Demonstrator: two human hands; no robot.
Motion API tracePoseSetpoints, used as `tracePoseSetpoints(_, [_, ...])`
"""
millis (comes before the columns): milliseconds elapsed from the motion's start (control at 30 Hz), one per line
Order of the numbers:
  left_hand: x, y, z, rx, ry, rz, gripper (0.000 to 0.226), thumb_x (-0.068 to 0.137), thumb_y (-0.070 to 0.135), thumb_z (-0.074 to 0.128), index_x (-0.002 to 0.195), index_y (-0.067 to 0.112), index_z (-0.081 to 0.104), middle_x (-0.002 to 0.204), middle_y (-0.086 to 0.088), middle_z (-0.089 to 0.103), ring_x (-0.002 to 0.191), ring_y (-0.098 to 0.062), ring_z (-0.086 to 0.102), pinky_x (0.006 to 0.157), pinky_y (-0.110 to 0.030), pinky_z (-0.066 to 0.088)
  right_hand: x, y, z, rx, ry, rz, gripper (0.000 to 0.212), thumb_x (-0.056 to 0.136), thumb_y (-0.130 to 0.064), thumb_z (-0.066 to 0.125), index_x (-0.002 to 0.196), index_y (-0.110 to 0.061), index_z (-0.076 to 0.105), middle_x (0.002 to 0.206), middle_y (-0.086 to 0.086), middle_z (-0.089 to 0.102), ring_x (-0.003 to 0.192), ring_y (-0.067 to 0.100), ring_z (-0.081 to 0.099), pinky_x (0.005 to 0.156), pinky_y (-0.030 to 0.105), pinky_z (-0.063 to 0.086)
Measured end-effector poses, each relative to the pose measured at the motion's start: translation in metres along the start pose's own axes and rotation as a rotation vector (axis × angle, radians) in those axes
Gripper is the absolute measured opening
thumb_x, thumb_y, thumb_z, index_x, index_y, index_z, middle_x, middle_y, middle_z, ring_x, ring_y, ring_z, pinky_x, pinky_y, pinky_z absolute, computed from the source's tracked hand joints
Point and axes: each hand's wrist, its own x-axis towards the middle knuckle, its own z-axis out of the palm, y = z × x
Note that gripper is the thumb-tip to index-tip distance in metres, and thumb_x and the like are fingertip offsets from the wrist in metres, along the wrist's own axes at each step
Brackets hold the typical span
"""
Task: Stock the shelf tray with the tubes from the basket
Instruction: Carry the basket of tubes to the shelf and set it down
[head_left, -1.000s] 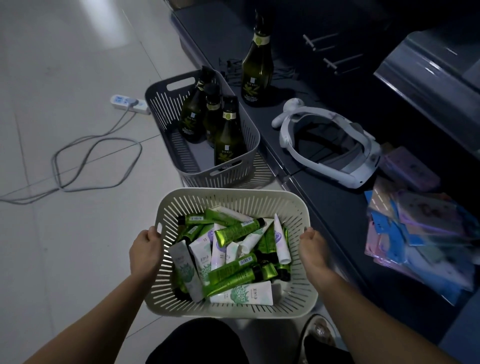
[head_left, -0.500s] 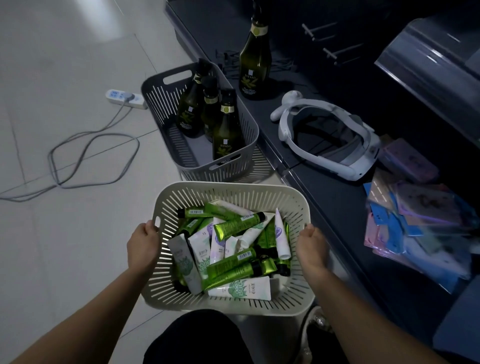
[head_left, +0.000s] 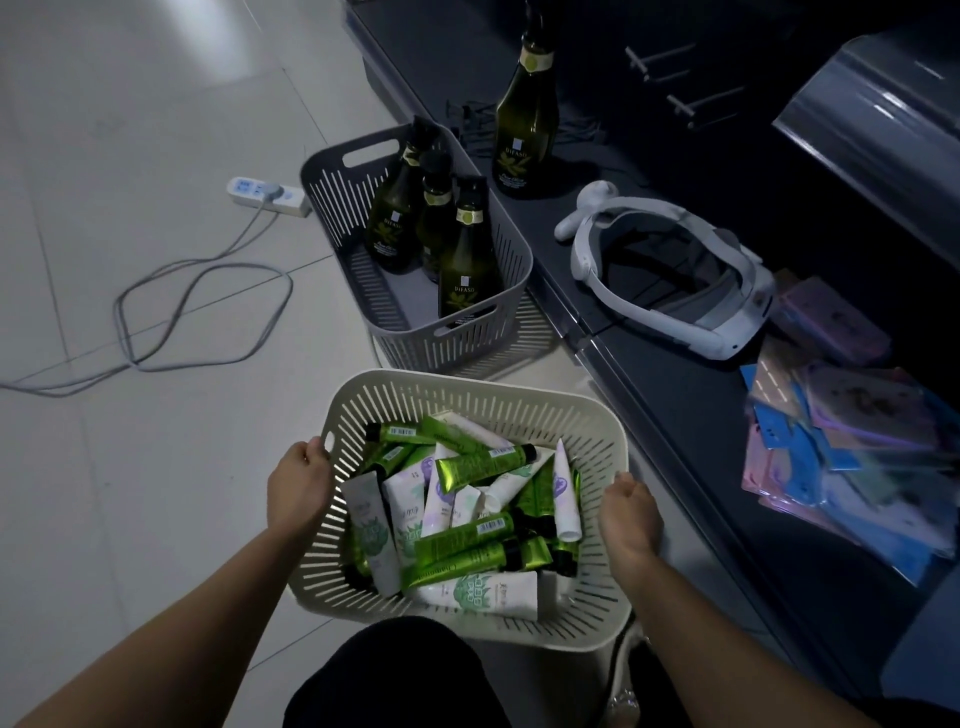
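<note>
head view: left hand (head_left: 298, 491) and right hand (head_left: 628, 514) each curl fingers over opposite rims of the cream basket (head_left: 467, 387); the tubes (head_left: 483, 462) lie jumbled between them, axes mixed, dark shelf (head_left: 675, 415) rightward, nearer the right hand.

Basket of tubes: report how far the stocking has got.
Done: nothing visible; no tube lies on the dark shelf. In hand: left hand and right hand grip the white basket by its opposite rims, beside the shelf. Left: the whole heap of green and white tubes inside must be moved; the shelf tray is not clearly in view.
</note>
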Motion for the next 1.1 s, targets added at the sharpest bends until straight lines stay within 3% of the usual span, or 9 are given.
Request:
tracePoseSetpoints(300, [0.017, 0.022, 0.021, -0.014, 0.039, -0.001, 0.043, 0.102, 0.028, 0.025, 0.108, -0.003, 0.056, 0.11, -0.023, 0.059, 0.089, -0.027, 0.047, 0.079, -0.036, 0.035, 0.04, -0.031, 0.003, -0.009, 0.008, -0.085, 0.042, 0.102, -0.024, 0.026, 0.122, 0.001, 0.053, 0.13, 0.024, 0.053, 0.117, 0.039, 0.051, 0.096, 0.04, 0.039])
tracePoseSetpoints(533, [0.015, 0.032, 0.021, 0.111, 0.051, 0.034, 0.036, 0.103, 0.026, 0.026, 0.106, -0.001, 0.051, 0.106, -0.023, 0.058, 0.084, -0.028, 0.046, 0.073, -0.035, 0.033, 0.045, -0.033, -0.002, -0.077, -0.022, -0.137, 0.04, 0.103, -0.026, 0.027, 0.125, -0.003, 0.05, 0.13, 0.021, 0.052, 0.118, 0.038, 0.049, 0.095, 0.041, 0.039])
tracePoseSetpoints(633, [0.011, 0.041, 0.019, 0.321, 0.083, 0.131, 0.031, 0.098, 0.021, 0.04, 0.124, 0.005, 0.046, 0.123, -0.022, 0.051, 0.104, -0.035, 0.048, 0.089, -0.044, 0.037, 0.034, -0.034, -0.002, -0.271, 0.031, -0.274, 0.042, 0.1, -0.026, 0.036, 0.134, 0.0, 0.038, 0.137, 0.021, 0.04, 0.122, 0.036, 0.043, 0.098, 0.043, 0.038])
tracePoseSetpoints(700, [0.0, 0.051, 0.024, 0.462, 0.12, 0.311, 0.052, 0.09, 0.014, 0.053, 0.139, 0.012, 0.034, 0.14, -0.018, 0.036, 0.128, -0.036, 0.034, 0.107, -0.049, 0.025, 0.024, -0.032, 0.001, -0.464, 0.085, -0.449, 0.059, 0.096, -0.028, 0.047, 0.145, -0.003, 0.025, 0.148, 0.02, 0.025, 0.133, 0.034, 0.03, 0.108, 0.042, 0.033])
tracePoseSetpoints(800, [-0.021, 0.061, 0.039, 0.628, 0.016, 0.651, 0.058, 0.087, 0.018, 0.059, 0.14, 0.019, 0.037, 0.147, -0.012, 0.03, 0.138, -0.03, 0.024, 0.112, -0.049, 0.018, 0.018, -0.021, 0.009, -0.677, 0.033, -0.606, 0.068, 0.092, -0.029, 0.055, 0.149, -0.011, 0.021, 0.156, 0.024, 0.001, 0.145, 0.038, 0.002, 0.117, 0.044, 0.012])
tracePoseSetpoints(867, [-0.028, 0.057, 0.054, 0.719, -0.126, 0.786, 0.047, 0.089, 0.027, 0.056, 0.135, 0.023, 0.045, 0.142, -0.007, 0.037, 0.134, -0.026, 0.03, 0.11, -0.045, 0.024, 0.02, -0.011, 0.015, -0.783, 0.062, -0.74, 0.069, 0.085, -0.025, 0.064, 0.145, -0.011, 0.034, 0.157, 0.024, 0.005, 0.146, 0.038, 0.0, 0.117, 0.044, 0.003])
tracePoseSetpoints(933, [-0.031, 0.046, 0.067, 0.776, -0.288, 0.806, 0.045, 0.089, 0.034, 0.053, 0.133, 0.025, 0.045, 0.135, -0.003, 0.044, 0.128, -0.022, 0.035, 0.105, -0.038, 0.029, 0.017, -0.007, 0.022, -0.86, 0.059, -0.909, 0.065, 0.078, -0.022, 0.072, 0.137, -0.012, 0.048, 0.155, 0.018, 0.02, 0.145, 0.032, 0.007, 0.118, 0.044, 0.003])
tracePoseSetpoints(1100, [-0.033, 0.023, 0.081, 0.889, -0.525, 0.687, 0.047, 0.085, 0.038, 0.057, 0.125, 0.016, 0.046, 0.123, -0.007, 0.056, 0.113, -0.026, 0.049, 0.091, -0.037, 0.043, 0.008, -0.01, 0.051, -0.823, -0.369, -0.999, 0.048, 0.093, -0.021, 0.053, 0.14, -0.018, 0.042, 0.15, 0.001, 0.036, 0.143, 0.019, 0.021, 0.116, 0.032, 0.014])
